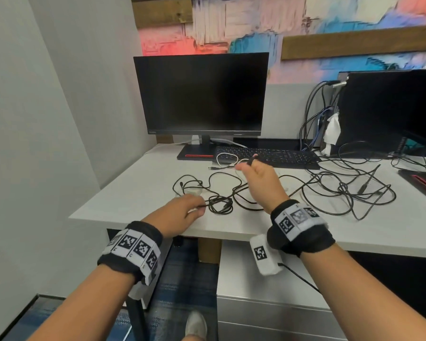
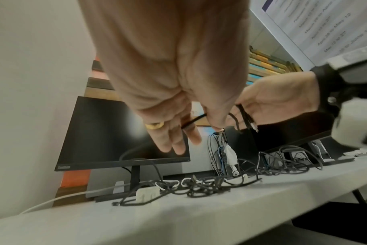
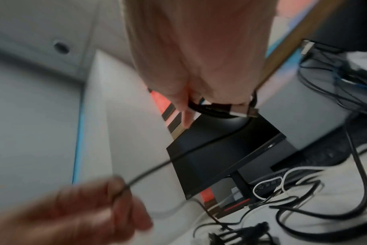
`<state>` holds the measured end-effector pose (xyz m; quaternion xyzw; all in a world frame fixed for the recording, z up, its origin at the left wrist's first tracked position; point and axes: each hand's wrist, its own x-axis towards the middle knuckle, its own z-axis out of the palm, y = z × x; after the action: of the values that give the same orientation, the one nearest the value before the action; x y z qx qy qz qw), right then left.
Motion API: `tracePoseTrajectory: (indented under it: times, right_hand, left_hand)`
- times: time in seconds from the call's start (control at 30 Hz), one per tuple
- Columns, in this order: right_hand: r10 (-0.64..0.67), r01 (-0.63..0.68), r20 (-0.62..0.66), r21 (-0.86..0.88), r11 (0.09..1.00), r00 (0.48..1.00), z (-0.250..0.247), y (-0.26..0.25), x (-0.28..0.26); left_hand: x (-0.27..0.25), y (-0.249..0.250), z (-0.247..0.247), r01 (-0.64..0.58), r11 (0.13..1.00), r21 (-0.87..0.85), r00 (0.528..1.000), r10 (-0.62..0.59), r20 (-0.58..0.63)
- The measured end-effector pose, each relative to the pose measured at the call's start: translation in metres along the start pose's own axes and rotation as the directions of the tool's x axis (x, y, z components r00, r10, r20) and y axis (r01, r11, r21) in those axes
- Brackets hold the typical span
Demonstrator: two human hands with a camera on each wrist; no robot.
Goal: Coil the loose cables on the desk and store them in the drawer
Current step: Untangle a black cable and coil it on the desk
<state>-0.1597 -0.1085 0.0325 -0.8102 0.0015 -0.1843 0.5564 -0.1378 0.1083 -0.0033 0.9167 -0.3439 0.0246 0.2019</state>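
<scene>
Two hands in front of one dark monitor (image 1: 202,94), left hand (image 1: 180,212) pinching a black cable (image 1: 218,205) low over the desk (image 1: 138,193), right hand (image 1: 261,178) raised, fingers curled round the same cable's end, one keyboard (image 1: 266,156) beyond, black and white cables tangled right of the monitor.

Right wrist view is super smeared, the left hand (image 3: 77,213) is just a blur at the bottom, so can't make out how its fingers sit on the cable (image 3: 163,164). In the head view the right hand (image 1: 258,179) hides most of what it's holding, only a bit of black pokes out on top. The second monitor (image 1: 391,109) is cut off by the right edge. The tangle (image 1: 342,188) is too messy to count separate cables.
</scene>
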Motion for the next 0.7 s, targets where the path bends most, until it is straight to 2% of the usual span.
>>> tracePoseTrajectory:
  times: [0.07,0.13,0.17,0.2,0.27,0.37,0.5,0.6,0.7]
  right_hand:
    - [-0.031,0.056,0.093,-0.279,0.959,0.995,0.007,0.006,0.000]
    - [-0.018,0.109,0.172,-0.539,0.835,0.985,0.014,0.014,0.001]
    - [0.018,0.107,0.200,-0.600,0.793,0.980,0.016,0.017,0.001]
    - [0.072,0.084,0.226,-0.610,0.788,0.971,0.016,0.020,0.001]
    - [0.137,0.043,0.280,-0.554,0.832,0.950,0.013,0.022,-0.001]
    - [0.113,0.016,0.313,-0.382,0.924,0.943,0.007,0.016,-0.008]
    - [0.092,-0.012,0.380,-0.206,0.978,0.920,0.002,0.009,-0.013]
    - [0.060,-0.079,0.402,0.032,0.996,0.914,0.003,0.005,-0.010]
    - [0.043,-0.184,0.381,0.340,0.922,0.923,0.002,-0.003,-0.006]
  left_hand:
    - [0.003,0.002,-0.008,-0.029,0.999,0.014,0.997,0.030,-0.066]
    - [0.005,0.004,-0.017,-0.049,0.998,0.040,0.987,0.055,-0.153]
    - [0.006,0.005,-0.021,-0.046,0.997,0.062,0.978,0.058,-0.200]
    - [0.006,0.004,-0.026,-0.036,0.996,0.079,0.968,0.054,-0.244]
    - [0.007,0.002,-0.035,0.001,0.996,0.087,0.953,0.025,-0.300]
    - [0.008,-0.005,-0.045,0.046,0.995,0.089,0.937,-0.012,-0.350]
    - [0.012,-0.017,-0.048,0.141,0.988,0.058,0.893,-0.102,-0.438]
    - [0.013,-0.016,-0.040,0.238,0.967,0.087,0.899,-0.185,-0.396]
    - [0.012,-0.007,-0.023,0.243,0.968,0.058,0.940,-0.220,-0.259]
